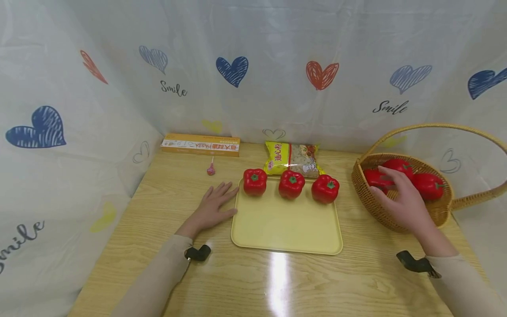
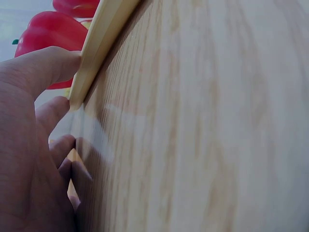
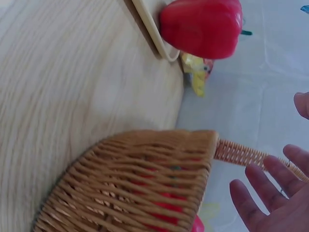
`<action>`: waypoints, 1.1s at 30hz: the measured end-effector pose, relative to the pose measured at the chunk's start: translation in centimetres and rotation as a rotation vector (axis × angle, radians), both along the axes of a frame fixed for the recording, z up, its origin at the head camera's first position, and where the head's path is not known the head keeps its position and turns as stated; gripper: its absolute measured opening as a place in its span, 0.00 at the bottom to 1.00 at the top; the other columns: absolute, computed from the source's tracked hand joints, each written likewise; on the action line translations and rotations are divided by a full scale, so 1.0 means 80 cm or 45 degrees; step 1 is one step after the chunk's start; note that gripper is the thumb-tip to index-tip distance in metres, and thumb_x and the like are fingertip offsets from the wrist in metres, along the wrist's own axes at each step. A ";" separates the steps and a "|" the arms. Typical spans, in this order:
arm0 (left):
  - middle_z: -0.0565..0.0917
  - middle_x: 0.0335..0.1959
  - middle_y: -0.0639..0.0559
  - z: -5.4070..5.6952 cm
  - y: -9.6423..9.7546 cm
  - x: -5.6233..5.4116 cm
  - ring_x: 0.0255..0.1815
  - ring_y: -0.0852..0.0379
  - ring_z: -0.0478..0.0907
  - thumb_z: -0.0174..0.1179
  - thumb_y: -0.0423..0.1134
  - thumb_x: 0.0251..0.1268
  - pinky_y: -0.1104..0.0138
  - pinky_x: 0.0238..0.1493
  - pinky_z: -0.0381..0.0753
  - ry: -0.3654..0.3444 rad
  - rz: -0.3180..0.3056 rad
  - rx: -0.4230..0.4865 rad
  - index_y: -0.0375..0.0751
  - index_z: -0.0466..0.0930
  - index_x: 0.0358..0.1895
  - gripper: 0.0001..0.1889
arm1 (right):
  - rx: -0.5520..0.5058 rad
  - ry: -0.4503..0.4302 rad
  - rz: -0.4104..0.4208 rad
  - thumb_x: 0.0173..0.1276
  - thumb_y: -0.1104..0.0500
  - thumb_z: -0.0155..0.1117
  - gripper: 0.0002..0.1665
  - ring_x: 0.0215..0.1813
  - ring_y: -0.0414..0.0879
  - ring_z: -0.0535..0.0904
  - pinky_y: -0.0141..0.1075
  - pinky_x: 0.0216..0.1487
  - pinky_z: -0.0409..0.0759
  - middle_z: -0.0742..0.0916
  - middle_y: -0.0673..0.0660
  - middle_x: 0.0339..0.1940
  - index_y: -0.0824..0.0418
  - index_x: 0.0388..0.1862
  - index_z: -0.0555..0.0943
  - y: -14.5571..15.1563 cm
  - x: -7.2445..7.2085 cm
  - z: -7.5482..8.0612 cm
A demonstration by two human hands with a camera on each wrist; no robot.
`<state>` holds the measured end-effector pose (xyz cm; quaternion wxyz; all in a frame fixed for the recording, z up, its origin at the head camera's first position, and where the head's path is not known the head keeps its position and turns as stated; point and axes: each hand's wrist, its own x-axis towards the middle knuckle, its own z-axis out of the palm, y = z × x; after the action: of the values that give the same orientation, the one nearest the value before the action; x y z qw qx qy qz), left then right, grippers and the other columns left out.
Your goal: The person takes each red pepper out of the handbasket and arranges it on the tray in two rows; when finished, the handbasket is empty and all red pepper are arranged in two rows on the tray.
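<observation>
Evidently below relaxed, empty fingers of right hand (image 1: 405, 204): three glossy red bell peppers (image 1: 428, 186) inside brown wicker basket (image 1: 362, 191), no marked long axis; right hand nearer. Left hand (image 1: 211, 208) spread, empty, thumb touching pale-yellow rectangular tray (image 1: 285, 224).

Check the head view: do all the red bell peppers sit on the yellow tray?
No, three red bell peppers sit on the yellow tray, while others lie in the wicker basket.

Curtained off like a booth — pale sheeting (image 1: 273, 26) with hearts (image 1: 233, 70) and "Smile" lettering (image 1: 173, 88) flanks a wood-grain table (image 1: 225, 286).
</observation>
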<state>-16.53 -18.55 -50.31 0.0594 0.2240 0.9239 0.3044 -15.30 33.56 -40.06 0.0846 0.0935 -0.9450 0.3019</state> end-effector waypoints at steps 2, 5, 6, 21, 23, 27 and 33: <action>0.56 0.82 0.43 0.000 0.000 0.000 0.83 0.41 0.44 0.61 0.53 0.71 0.44 0.80 0.31 0.002 0.000 0.000 0.48 0.62 0.79 0.37 | 0.007 -0.018 -0.012 0.74 0.52 0.66 0.39 0.59 0.69 0.76 0.38 0.54 0.76 0.74 0.69 0.69 0.61 0.78 0.65 0.005 -0.002 0.004; 0.55 0.82 0.43 -0.001 -0.001 0.000 0.83 0.42 0.43 0.60 0.54 0.71 0.44 0.80 0.31 0.005 0.001 -0.002 0.48 0.61 0.80 0.37 | 0.008 -0.047 -0.026 0.75 0.51 0.65 0.39 0.61 0.71 0.74 0.50 0.60 0.77 0.73 0.70 0.68 0.60 0.78 0.64 0.012 -0.005 0.009; 0.55 0.82 0.43 -0.001 -0.001 0.000 0.83 0.42 0.43 0.60 0.54 0.71 0.44 0.80 0.31 0.006 0.002 0.000 0.48 0.61 0.80 0.37 | 0.009 -0.051 -0.027 0.75 0.51 0.65 0.39 0.61 0.72 0.74 0.57 0.60 0.76 0.73 0.71 0.67 0.61 0.79 0.64 0.014 -0.006 0.010; 0.55 0.82 0.44 -0.002 -0.003 -0.001 0.84 0.43 0.43 0.60 0.54 0.72 0.46 0.80 0.30 -0.012 0.002 0.002 0.49 0.61 0.80 0.37 | 0.094 -0.079 -0.094 0.77 0.47 0.60 0.39 0.63 0.74 0.68 0.72 0.55 0.67 0.70 0.76 0.69 0.66 0.78 0.63 0.046 -0.033 0.028; 0.54 0.82 0.45 -0.002 -0.003 -0.001 0.84 0.44 0.43 0.60 0.55 0.72 0.47 0.80 0.30 -0.020 0.002 -0.005 0.50 0.61 0.80 0.37 | 0.102 -0.091 -0.108 0.77 0.47 0.60 0.40 0.63 0.75 0.67 0.73 0.56 0.67 0.70 0.77 0.69 0.66 0.78 0.63 0.050 -0.038 0.030; 0.54 0.83 0.45 -0.003 -0.003 -0.001 0.84 0.45 0.42 0.59 0.55 0.72 0.48 0.80 0.30 -0.029 0.007 -0.017 0.51 0.60 0.80 0.37 | 0.109 -0.110 -0.123 0.76 0.46 0.60 0.41 0.61 0.74 0.66 0.71 0.53 0.69 0.69 0.77 0.68 0.66 0.78 0.62 0.060 -0.050 0.029; 0.54 0.82 0.44 -0.003 -0.002 0.000 0.84 0.43 0.43 0.60 0.55 0.71 0.46 0.80 0.30 -0.022 0.001 0.011 0.49 0.61 0.80 0.37 | 0.096 -0.107 -0.105 0.76 0.48 0.61 0.40 0.57 0.74 0.69 0.67 0.51 0.70 0.70 0.78 0.66 0.69 0.77 0.63 0.075 -0.064 0.026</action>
<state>-16.54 -18.71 -50.55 0.0664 0.2213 0.9221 0.3105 -20.39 39.60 -37.97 0.0535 0.0450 -0.9614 0.2661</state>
